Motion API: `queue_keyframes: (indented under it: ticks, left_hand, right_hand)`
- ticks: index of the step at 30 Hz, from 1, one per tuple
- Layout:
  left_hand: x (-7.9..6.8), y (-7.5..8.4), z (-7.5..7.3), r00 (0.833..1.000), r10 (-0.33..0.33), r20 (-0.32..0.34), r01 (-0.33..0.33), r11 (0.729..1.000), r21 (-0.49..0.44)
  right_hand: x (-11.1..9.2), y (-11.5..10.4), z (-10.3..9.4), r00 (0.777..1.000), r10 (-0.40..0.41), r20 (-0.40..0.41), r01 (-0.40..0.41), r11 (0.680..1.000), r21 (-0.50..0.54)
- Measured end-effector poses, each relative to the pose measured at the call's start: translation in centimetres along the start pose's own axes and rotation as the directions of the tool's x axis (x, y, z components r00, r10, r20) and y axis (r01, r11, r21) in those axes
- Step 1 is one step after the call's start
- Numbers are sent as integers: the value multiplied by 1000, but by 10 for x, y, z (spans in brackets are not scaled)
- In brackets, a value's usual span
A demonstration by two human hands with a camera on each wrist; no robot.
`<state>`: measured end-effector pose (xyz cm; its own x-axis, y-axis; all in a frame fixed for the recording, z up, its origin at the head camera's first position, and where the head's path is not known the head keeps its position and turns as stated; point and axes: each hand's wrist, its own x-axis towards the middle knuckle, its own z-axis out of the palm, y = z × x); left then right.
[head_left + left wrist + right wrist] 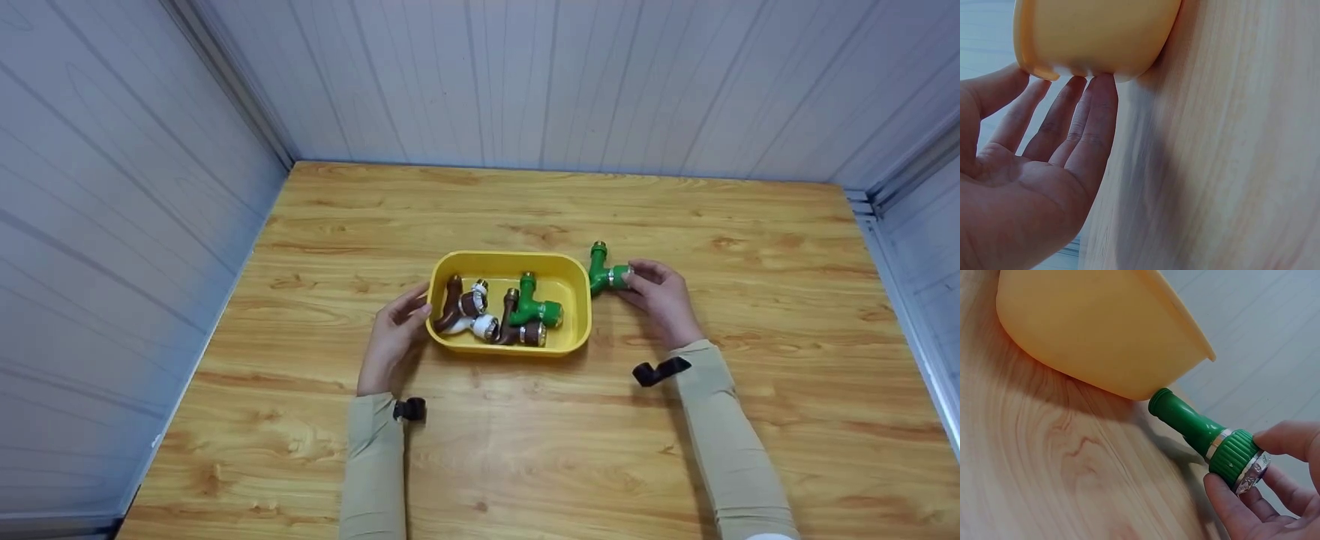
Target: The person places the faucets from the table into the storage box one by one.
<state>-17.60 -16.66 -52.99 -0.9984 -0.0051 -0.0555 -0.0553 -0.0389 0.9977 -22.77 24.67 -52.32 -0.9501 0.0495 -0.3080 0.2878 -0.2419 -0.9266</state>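
Note:
A yellow plastic tub [510, 350] holds several water taps: a brown tap [451, 304] lying over a white tap [484, 326], another brown tap [532, 334], and a green tap [529, 311] on top of it. My left hand [396, 330] touches the tub's left end, its fairly straight fingers [1100, 112] against the outer wall and the thumb by the rim. Past the right end, my right hand [664, 296] pinches a second green tap [1190, 424] by its ribbed, silver-banded knob. That tap's brass threaded end points to the back, and its spout is close beside the tub.
The tub stands on a wood-grain table [510, 450]. Pale panelled walls [510, 82] rise behind the table and along its sides. A black wrist camera [660, 370] is strapped on the right sleeve, another wrist camera [410, 409] on the left.

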Motion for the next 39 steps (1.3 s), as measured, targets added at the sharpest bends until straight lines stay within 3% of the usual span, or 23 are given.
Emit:
queue_keyframes:
  ticks: [14,22,29,39]
  left_hand:
    - [-2,-2,2,999,-12,-40,11,1000,-23]
    - [-2,-1,2,999,16,-32,-16,1000,13]
    - [-2,0,1,1000,-9,-24,9,1000,24]
    - [-1,2,-1,999,-37,-1,37,999,13]
  right_hand:
    - [-6,-2,-7,1000,9,-23,-8,1000,12]
    - [-15,-4,-17,999,12,-42,-9,998,68]
    - [-23,-6,-23,998,-23,-61,25,999,29]
    - [-37,-10,-26,999,-38,-26,39,999,19]
